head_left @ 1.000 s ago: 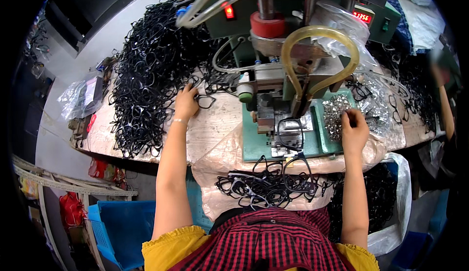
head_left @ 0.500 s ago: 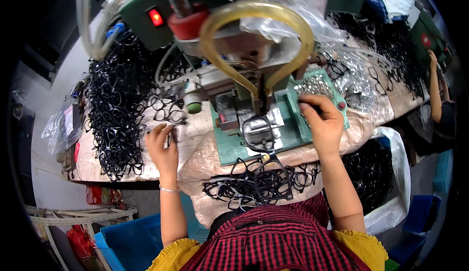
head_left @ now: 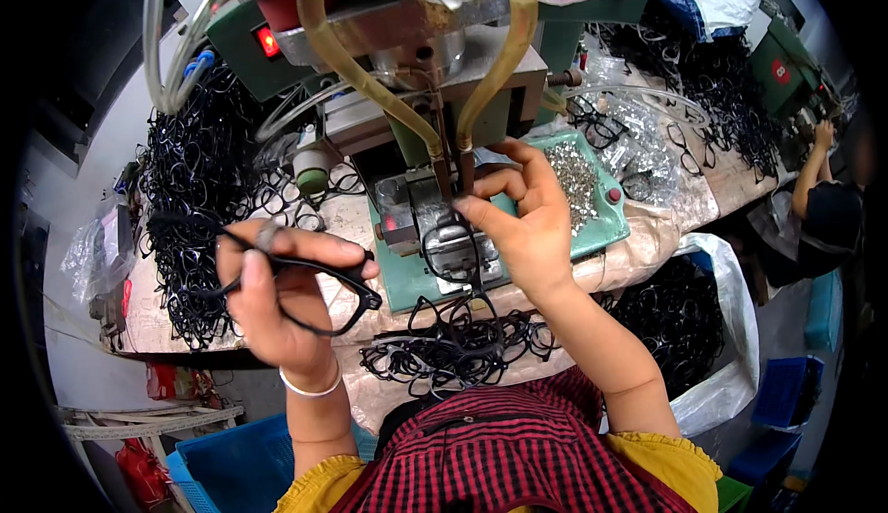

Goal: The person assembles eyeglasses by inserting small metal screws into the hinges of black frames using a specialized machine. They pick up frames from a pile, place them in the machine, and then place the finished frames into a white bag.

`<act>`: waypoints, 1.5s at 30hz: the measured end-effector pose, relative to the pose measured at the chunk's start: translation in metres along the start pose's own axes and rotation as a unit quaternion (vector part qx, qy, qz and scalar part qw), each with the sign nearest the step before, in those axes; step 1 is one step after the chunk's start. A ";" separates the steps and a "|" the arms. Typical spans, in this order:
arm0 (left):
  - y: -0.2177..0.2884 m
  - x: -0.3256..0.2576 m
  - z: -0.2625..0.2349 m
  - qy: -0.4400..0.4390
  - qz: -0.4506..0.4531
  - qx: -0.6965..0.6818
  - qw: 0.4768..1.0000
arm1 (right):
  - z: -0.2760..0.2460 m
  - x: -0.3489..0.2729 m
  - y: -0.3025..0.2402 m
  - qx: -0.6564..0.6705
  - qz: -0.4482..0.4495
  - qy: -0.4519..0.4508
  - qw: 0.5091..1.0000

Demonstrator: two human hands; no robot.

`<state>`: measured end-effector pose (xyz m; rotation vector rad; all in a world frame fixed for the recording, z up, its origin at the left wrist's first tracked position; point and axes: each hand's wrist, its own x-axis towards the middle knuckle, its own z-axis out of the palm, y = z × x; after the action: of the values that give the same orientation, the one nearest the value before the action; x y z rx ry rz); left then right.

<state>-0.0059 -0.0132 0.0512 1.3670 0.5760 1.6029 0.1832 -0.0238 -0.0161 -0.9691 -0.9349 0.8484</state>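
Between thumb and fingers, my left hand (head_left: 282, 305) holds a black eyeglass frame (head_left: 366, 301), raised over the left part of the table. My right hand (head_left: 532, 222) reaches to the middle of the bench machine, thumb and index finger pinched by its two copper-coloured tips (head_left: 455, 175). Whatever sits in that pinch is too small to make out. A second black eyeglass frame (head_left: 427, 259) lies at the metal fixture (head_left: 393, 217) below those tips, one rim over the block and the rest hanging toward me. Beside my right hand is a green tray (head_left: 606, 229) of small metal parts (head_left: 575, 180).
Several black frames lie in a heap (head_left: 444, 351) at the table's front edge. A tall pile of frames (head_left: 190, 235) stands at left, and a white sack (head_left: 745, 346) holds more at right. Thick yellowish hoses (head_left: 319, 13) arch over the machine. Another person's arm (head_left: 812, 166) shows far right.
My left hand, holding no frame before, now has an eyeglass frame raised. My right hand has moved left from the parts tray to the machine's tips. The whole view has shifted slightly.
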 end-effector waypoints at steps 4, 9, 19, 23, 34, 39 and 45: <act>0.020 -0.006 0.011 -0.070 -0.051 -0.043 0.995 | 0.012 -0.012 -0.024 0.000 0.054 0.011 0.998; -0.002 -0.038 0.025 -0.174 -0.555 -0.196 0.789 | -0.025 -0.008 -0.012 -0.179 -0.062 -0.061 0.980; -0.031 -0.035 0.035 -0.151 -0.591 -0.223 0.761 | -0.122 0.009 0.061 -0.604 -0.176 0.051 0.776; -0.043 -0.041 0.028 -0.187 -0.572 -0.221 0.768 | -0.104 0.024 0.056 -0.635 -0.242 -0.101 0.727; -0.019 -0.055 -0.108 0.093 -0.147 0.260 0.950 | -0.140 0.003 0.080 -0.132 -0.025 0.255 0.958; -0.103 0.061 -0.188 -0.004 -0.016 0.601 0.799 | -0.106 0.040 0.080 -0.159 -0.076 0.178 0.968; -0.212 0.045 -0.196 0.053 -0.105 0.779 0.616 | -0.099 0.012 0.058 -0.280 -0.002 0.172 0.944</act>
<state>-0.1160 0.1650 -0.1528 2.1471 2.4549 0.6677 0.2683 -0.0219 -0.0937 -1.5486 -0.8841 0.3824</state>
